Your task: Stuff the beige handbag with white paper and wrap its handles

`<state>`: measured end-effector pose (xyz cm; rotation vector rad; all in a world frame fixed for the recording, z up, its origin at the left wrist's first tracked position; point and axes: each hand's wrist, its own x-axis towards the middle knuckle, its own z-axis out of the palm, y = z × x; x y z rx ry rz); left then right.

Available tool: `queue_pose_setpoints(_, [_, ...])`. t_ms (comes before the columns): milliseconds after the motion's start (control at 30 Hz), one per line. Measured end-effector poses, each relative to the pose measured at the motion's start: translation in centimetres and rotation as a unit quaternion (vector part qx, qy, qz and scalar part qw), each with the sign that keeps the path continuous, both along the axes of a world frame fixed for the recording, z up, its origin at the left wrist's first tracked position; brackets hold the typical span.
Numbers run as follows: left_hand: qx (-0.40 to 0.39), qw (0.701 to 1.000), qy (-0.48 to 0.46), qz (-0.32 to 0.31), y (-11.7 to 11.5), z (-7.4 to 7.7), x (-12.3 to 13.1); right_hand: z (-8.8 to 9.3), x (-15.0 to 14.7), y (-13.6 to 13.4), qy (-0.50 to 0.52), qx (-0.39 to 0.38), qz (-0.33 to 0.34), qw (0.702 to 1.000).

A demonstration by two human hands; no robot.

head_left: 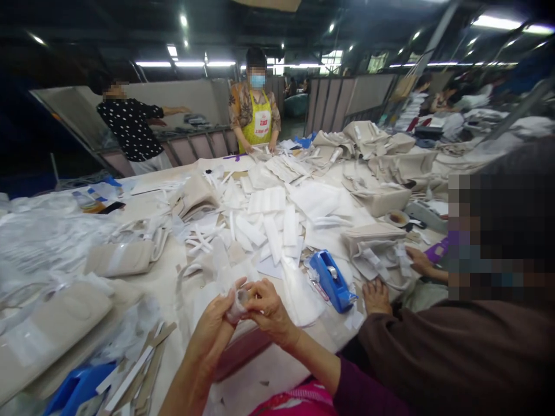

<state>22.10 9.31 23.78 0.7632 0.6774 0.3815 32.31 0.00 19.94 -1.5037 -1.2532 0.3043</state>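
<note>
Now in hand: we pinch a small, whitish, translucent roll of soft sheet (237, 304) between our left hand (211, 330) and right hand (269, 312), just above the table (167, 283).
Fingers: our fingers (260, 292) curl narrowly around the roll from both sides, holding it; exactly how each fingertip sits is hidden.
Handling: we judge it light, soft and slightly slippery, best taken by its rolled body with a gentle pinch, not by a loose edge.
Close by: a blue tape dispenser (332, 280) lies to our right, with white strips (269, 222) heaped ahead.
Alongside: a co-worker's hand (376, 296) and brown sleeve (433, 346) sit near beige fabric bundles (377, 199).
Far end: a person in a yellow apron (255, 124) stands at the table, and a person in a polka-dot top (130, 124) stands beyond it.
</note>
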Motion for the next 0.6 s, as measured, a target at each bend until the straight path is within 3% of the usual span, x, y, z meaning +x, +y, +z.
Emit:
queue_pose_setpoints(67, [0.042, 0.998, 0.027, 0.04, -0.4, -1.2, 0.4, -0.1, -0.1, 0.2, -0.013, -0.071, -0.026, 0.997])
queue_pose_setpoints(200, [0.18, 0.973, 0.117, 0.083, -1.9, -2.3, 1.0, -0.2, -0.1, 1.1, 0.18, -0.179, 0.008, 0.967])
queue_pose_setpoints(267, [0.164, 0.977, 0.104, 0.082, -1.9, -2.0, 1.2, -0.4, 0.0, 1.3, 0.225, -0.168, 0.015, 0.959])
queue_pose_setpoints(300, [0.127, 0.985, 0.084, 0.079, -1.6, -1.8, 1.3, -0.5, 0.2, 1.4, 0.197, -0.14, 0.016, 0.97])
queue_pose_setpoints(367, [0.032, 0.997, 0.046, 0.055, -0.6, -1.5, 1.3, -0.8, 0.4, 1.4, 0.071, -0.07, 0.037, 0.994])
queue_pose_setpoints(433, [-0.021, 0.999, 0.031, 0.027, 0.4, -1.7, 1.3, -1.0, 0.4, 1.4, -0.046, -0.025, 0.054, 0.997])
queue_pose_setpoints(500, [0.005, 0.998, 0.048, 0.027, 0.6, -2.3, 1.4, -1.1, 0.3, 1.6, -0.042, -0.049, 0.037, 0.997])
queue_pose_setpoints(600, [0.138, 0.982, 0.109, 0.068, 0.1, -3.1, 1.7, -1.1, 0.2, 2.3, 0.143, -0.169, 0.011, 0.975])
